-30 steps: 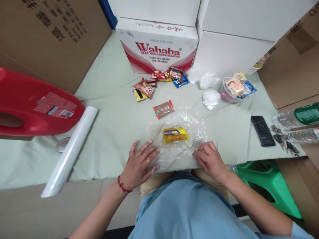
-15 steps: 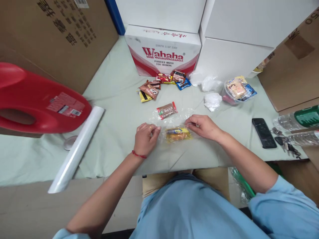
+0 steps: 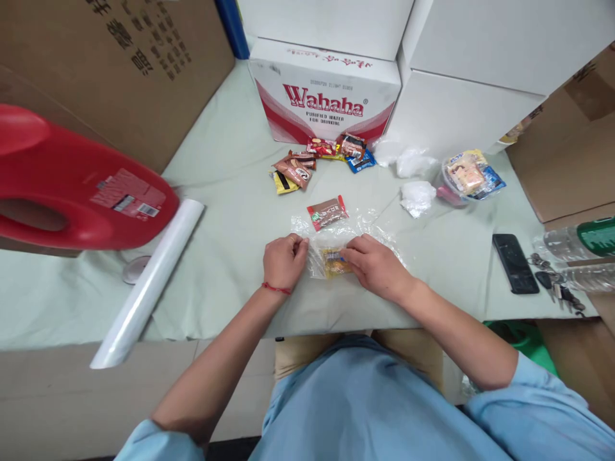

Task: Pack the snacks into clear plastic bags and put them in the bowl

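A small yellow snack packet (image 3: 332,264) lies on a crinkled sheet of clear plastic film (image 3: 314,266) on the cloth-covered table. My left hand (image 3: 284,262), with a red string bracelet at its wrist, is closed on the film's left edge, its thumb and index finger pinched. Over the packet's right end is my right hand (image 3: 375,264), fingers pressed together on the film there; its fingers partly hide the packet. Just beyond the film's upper edge sits a brown-and-red snack packet (image 3: 328,212), touched by neither hand.
Several wrapped snacks (image 3: 294,171) lie before the Wahaha box (image 3: 327,102). White crumpled bundles (image 3: 417,197) and a clear tub of snacks (image 3: 468,176) stand right. A phone (image 3: 515,264), keys (image 3: 557,285) and bottles are far right; a white roll (image 3: 148,282) and red jug (image 3: 86,186) left.
My right hand has moved left from the film's right side onto the right end of the yellow packet. My left hand keeps its pinch at the left edge. The view has shifted slightly.
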{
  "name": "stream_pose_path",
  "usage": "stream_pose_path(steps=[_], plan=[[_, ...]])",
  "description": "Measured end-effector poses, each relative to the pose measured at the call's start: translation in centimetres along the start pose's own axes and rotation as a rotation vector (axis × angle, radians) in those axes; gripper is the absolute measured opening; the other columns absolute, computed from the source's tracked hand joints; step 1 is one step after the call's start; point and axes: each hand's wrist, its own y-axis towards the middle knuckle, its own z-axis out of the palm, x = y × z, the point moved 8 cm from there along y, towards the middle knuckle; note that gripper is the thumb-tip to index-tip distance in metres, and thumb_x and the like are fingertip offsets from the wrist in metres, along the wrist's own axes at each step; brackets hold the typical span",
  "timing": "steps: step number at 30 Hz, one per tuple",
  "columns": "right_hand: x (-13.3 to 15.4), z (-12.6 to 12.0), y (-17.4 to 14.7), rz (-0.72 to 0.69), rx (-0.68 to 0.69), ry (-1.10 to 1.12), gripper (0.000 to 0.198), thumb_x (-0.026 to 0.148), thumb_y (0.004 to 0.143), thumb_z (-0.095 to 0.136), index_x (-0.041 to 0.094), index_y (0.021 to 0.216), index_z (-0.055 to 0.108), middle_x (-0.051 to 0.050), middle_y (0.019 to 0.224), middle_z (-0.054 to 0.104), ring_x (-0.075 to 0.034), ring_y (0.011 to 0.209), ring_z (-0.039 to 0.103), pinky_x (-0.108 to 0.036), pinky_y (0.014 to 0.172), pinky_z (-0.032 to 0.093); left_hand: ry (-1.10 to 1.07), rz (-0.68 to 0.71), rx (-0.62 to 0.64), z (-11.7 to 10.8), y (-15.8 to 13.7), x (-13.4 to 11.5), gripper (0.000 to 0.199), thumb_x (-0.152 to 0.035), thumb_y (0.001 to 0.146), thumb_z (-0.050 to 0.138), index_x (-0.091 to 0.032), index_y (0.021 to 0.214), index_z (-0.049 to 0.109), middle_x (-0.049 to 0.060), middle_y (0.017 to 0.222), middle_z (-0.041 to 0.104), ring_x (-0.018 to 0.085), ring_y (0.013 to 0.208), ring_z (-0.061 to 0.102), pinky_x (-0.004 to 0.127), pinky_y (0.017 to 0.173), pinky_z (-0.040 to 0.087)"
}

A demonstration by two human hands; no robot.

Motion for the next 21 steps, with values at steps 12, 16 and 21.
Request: stream_pose_path(steps=[12, 16, 21], plan=[[-3.0, 2.0, 2.1, 0.023, 0.01, 0.269, 0.027, 0.011, 0.095, 0.053, 0.018, 0.108, 0.076, -0.011, 0.106, 0.069, -0.022, 0.1, 0.063, -0.035, 0.093, 0.051, 0.118, 0.545, -0.339, -3.8, -11.3, -9.5, 0.037, -0.019, 0.095, 0.047, -0.031, 0.122, 0.068, 0.006, 0.113, 0.076, 0.025, 0.114, 0.066, 0.048, 0.102, 0.039], [-4.2, 2.0, 2.4, 0.059, 0.049, 0.419, 0.027, 0.013, 0.093, 0.054, 0.019, 0.107, 0.076, -0.008, 0.104, 0.073, -0.019, 0.095, 0.068, -0.033, 0.089, 0.053, 0.142, 0.492, -0.065, 1.1, -9.1, -10.2, 0.054, -0.01, 0.095, 0.038, -0.025, 0.142, 0.06, 0.008, 0.139, 0.069, 0.025, 0.131, 0.06, 0.046, 0.103, 0.037], [-8.0, 0.8, 4.0, 0.256, 0.009, 0.512, 0.032, 0.012, 0.093, 0.046, 0.018, 0.106, 0.075, -0.003, 0.087, 0.076, -0.017, 0.08, 0.071, -0.032, 0.082, 0.056, 0.191, 0.39, 0.012, 3.3, -7.0, -8.6, 0.052, -0.01, 0.097, 0.041, -0.027, 0.141, 0.062, 0.005, 0.145, 0.065, 0.028, 0.134, 0.056, 0.049, 0.104, 0.034]])
